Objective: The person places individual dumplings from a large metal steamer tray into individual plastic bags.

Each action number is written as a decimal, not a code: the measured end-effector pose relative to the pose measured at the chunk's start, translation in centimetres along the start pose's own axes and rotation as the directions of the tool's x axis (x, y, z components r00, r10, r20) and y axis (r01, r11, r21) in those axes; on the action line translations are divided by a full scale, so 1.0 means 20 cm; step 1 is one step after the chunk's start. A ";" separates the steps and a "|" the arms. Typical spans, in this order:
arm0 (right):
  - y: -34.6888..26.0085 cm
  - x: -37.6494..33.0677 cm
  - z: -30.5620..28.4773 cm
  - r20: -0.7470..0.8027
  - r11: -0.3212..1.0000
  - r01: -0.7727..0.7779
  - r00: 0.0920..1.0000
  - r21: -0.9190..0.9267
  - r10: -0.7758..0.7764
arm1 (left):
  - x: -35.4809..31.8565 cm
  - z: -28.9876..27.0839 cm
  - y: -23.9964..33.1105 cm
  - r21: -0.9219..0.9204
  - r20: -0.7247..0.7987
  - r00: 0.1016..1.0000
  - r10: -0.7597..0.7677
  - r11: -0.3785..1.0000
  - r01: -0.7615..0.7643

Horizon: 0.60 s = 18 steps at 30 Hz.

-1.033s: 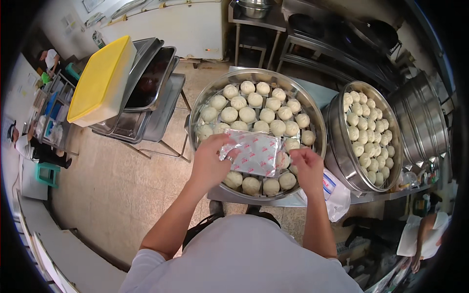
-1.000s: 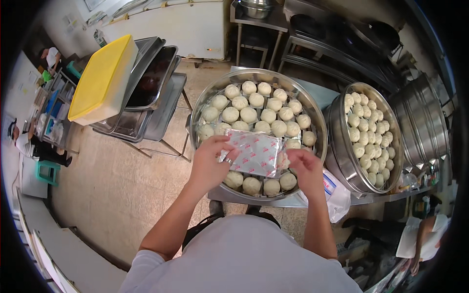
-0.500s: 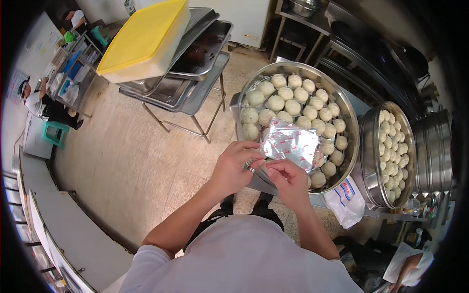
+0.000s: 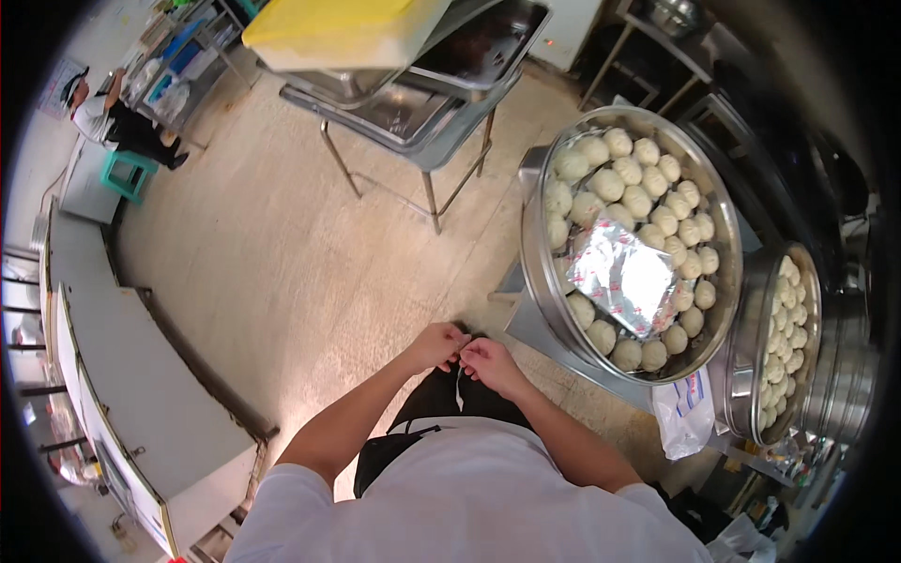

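Note:
In front of my dark trousers, my left hand and my right hand are close together, fingers pinched. A thin pale strip hangs below the fingertips; its upper part is hidden, and I cannot tell what it is. Up and to the right stands a large round metal steamer tray holding many pale buns. On those buns lies a shiny silver foil packet with red marks, apart from both hands.
Another steamer tray of buns stands at right, beside a white plastic bag. Ahead, a metal-legged stand bears trays and a yellow-lidded box. A person is at the far left near a green stool. A white counter runs along the left.
Both hands have drawn back from the steamer tray's near edge, toward my body. The foil packet stays on the buns. My view has shifted, so the trays appear farther right.

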State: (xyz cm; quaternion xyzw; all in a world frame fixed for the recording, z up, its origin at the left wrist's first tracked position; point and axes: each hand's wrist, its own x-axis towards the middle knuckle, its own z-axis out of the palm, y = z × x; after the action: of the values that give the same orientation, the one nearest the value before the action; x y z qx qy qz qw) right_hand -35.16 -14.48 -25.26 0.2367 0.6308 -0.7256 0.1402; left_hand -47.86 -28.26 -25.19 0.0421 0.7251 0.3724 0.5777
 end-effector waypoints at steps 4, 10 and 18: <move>0.52 0.16 -0.04 0.401 0.692 -0.679 0.721 0.244 0.566 | 0.17 0.16 -0.49 -0.104 0.166 0.950 -0.266 0.953 0.285; 1.00 0.30 0.01 0.277 0.474 -0.853 0.412 -0.218 0.868 | 0.40 0.43 -0.97 0.518 0.098 0.946 -0.309 0.828 0.217; 0.83 -0.08 -0.05 0.190 0.316 0.045 0.875 -0.948 0.445 | 0.17 0.43 -0.94 0.750 0.057 0.993 -0.099 0.661 0.023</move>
State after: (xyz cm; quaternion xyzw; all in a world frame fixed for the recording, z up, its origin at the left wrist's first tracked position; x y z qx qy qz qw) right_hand -25.29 -16.29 -38.65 0.0303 0.8470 -0.2408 0.4730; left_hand -34.66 -35.88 -39.43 0.2683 0.7875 0.0201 0.5545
